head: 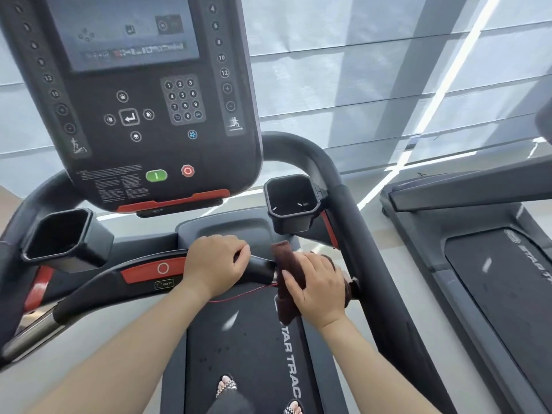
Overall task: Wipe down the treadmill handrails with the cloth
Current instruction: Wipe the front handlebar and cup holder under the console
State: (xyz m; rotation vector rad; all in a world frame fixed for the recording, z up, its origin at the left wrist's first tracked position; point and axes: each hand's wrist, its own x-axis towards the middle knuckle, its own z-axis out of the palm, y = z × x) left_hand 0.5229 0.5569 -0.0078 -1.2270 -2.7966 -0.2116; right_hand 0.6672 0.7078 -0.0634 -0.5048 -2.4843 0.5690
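I stand on a black treadmill. Its front crossbar handrail (260,265) runs left to right below the console. My left hand (216,262) is wrapped around the middle of this bar, beside a red panel (149,270). My right hand (316,286) presses a dark brown cloth (283,258) around the right end of the same bar, close to the right side handrail (355,234). Part of the cloth hangs below my palm. A thin red cord (239,295) runs under the bar between my hands.
The console (134,115) with screen, keypad, green and red buttons rises above the bar. Black cup holders sit at left (64,237) and right (291,201). The belt (239,354) and my sandalled feet are below. A second treadmill (493,264) stands to the right.
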